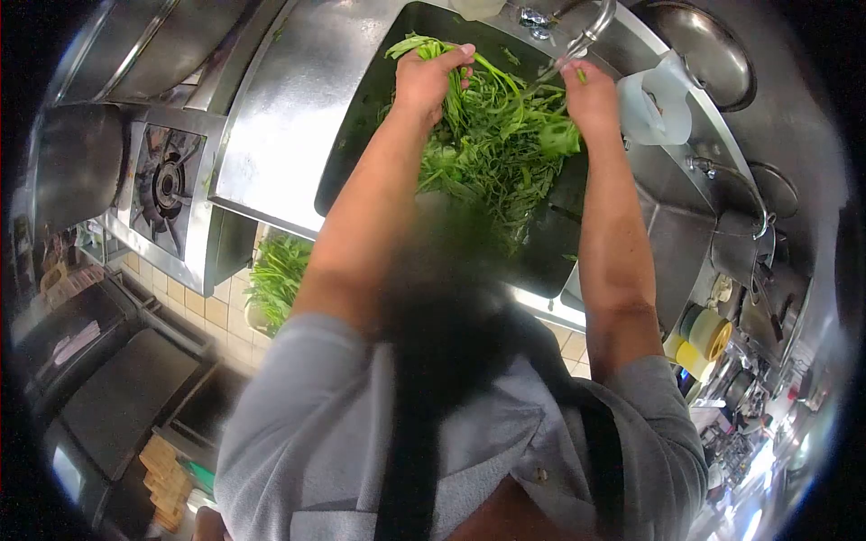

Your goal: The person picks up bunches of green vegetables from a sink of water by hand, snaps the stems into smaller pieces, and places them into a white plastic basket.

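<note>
At the far left of the sink, my left hand (424,86) is closed around a bunch of leafy green stems (465,95). My right hand (591,97) is pinched near the tap, with a bit of green stem (581,76) showing at its fingers. Loose leafy greens (501,167) lie heaped between and below both hands. The dark sink basin (356,149) surrounds them. A dark blur covers the near part of the heap.
A metal tap (586,38) arches over the far right of the sink. Beside my right hand stands a cut-open white plastic jug (654,106). A steel counter (280,117) and gas burner (169,182) lie left. More greens (278,275) sit low, below the counter.
</note>
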### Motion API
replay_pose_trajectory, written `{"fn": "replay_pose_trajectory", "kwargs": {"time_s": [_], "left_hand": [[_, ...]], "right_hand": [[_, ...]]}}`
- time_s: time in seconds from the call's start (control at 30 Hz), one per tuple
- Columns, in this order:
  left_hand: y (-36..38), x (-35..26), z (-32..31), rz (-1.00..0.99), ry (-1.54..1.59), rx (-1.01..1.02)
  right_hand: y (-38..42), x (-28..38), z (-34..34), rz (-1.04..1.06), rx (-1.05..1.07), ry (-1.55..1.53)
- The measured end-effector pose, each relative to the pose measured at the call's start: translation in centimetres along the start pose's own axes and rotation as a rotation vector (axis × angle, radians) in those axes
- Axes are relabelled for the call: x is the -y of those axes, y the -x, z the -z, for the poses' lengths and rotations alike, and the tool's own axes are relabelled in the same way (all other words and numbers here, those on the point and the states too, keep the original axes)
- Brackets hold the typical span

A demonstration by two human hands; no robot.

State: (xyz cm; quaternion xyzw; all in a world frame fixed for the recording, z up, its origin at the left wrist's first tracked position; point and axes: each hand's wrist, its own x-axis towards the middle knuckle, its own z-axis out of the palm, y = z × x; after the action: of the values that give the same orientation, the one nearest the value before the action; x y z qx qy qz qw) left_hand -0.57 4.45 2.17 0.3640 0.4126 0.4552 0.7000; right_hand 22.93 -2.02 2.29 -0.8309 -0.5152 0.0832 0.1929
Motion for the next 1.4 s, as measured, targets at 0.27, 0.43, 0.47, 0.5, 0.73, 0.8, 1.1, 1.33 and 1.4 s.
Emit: {"fn": "replay_pose_trajectory", "kwargs": {"time_s": [0.27, 0.43, 0.47, 0.5, 0.73, 0.8, 1.1, 1.33, 1.4], "left_hand": [[-0.8, 0.8, 1.2, 0.001, 0.059, -0.005], [-0.3, 0.5, -0.5, 0.013, 0.071, 0.032], [-0.3, 0.6, -0.8, 0.005, 0.084, 0.068], [-0.3, 0.7, -0.9, -0.001, 0.097, 0.104], [-0.7, 2.5, -0.5, 0.065, 0.219, 0.106], [-1.3, 2.9, 0.8, 0.092, 0.248, 0.081], [-1.0, 2.7, -1.1, 0.123, 0.244, 0.034], [-0.9, 2.9, -1.7, 0.195, 0.228, 0.097], [-1.3, 3.0, -1.2, 0.175, 0.227, 0.113]], "right_hand": [[0.8, 3.5, 3.6, -0.007, -0.043, -0.223], [0.7, 3.3, -0.8, 0.516, 0.107, -0.110], [0.7, 3.2, -1.4, 0.517, 0.108, -0.112], [1.0, 3.7, -1.4, 0.459, 0.135, -0.075], [-0.3, 2.2, -2.6, 0.089, 0.078, -0.525], [-1.3, -0.2, -2.1, -0.009, 0.030, -0.735], [2.6, 4.4, -2.2, 0.229, 0.183, -0.432], [1.6, 4.0, -3.3, 0.210, -0.040, -0.492], [1.0, 3.4, -1.6, 0.028, 0.054, -0.693]]}}
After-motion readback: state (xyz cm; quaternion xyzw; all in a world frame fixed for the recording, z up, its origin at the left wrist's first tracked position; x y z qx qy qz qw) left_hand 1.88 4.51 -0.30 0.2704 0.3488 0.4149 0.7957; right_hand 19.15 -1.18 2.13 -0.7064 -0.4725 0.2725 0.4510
